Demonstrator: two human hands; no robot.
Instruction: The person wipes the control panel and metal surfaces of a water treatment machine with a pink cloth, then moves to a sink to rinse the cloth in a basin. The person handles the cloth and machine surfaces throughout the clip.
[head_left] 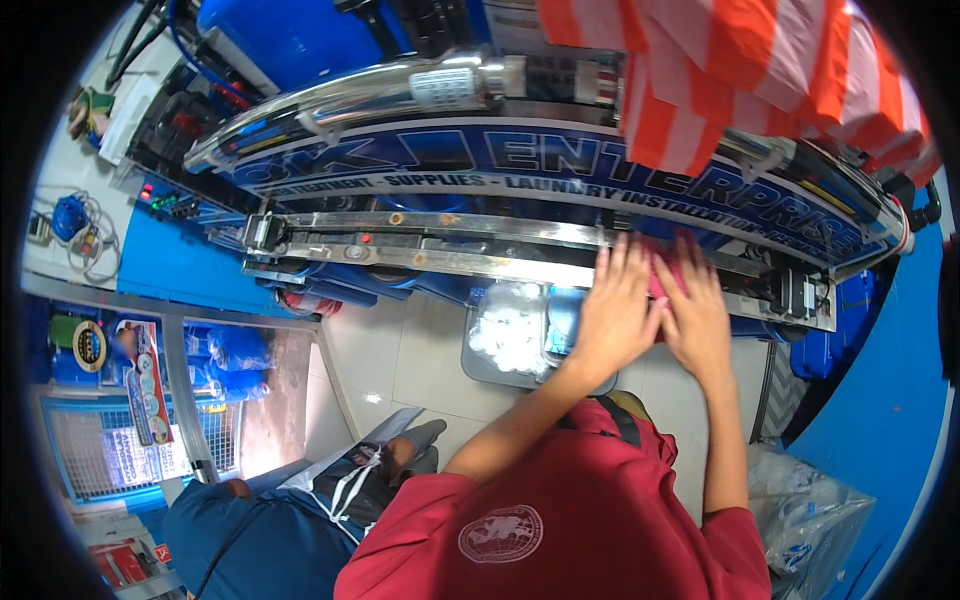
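Observation:
A long steel frame (480, 264) with two parallel rails runs across in front of me, with brownish spots along its upper rail. My left hand (615, 310) lies over the rails right of the middle, open, its fingers stretched out and pointing away from me. Just right of it, my right hand (697, 315) is open too, its fingers spread flat over a dark red cloth (657, 275). Some of the cloth shows between the two hands and past the right fingertips; the rest is hidden under them. The thumbs are close together.
Shiny steel cylinders (400, 92) and a blue lettered sign (440, 150) stand behind the frame. Orange-and-white striped cloth (720, 70) hangs at upper right. Below the frame, a grey tray (480, 368) holds whitish contents. A person in dark blue (265, 535) is at lower left.

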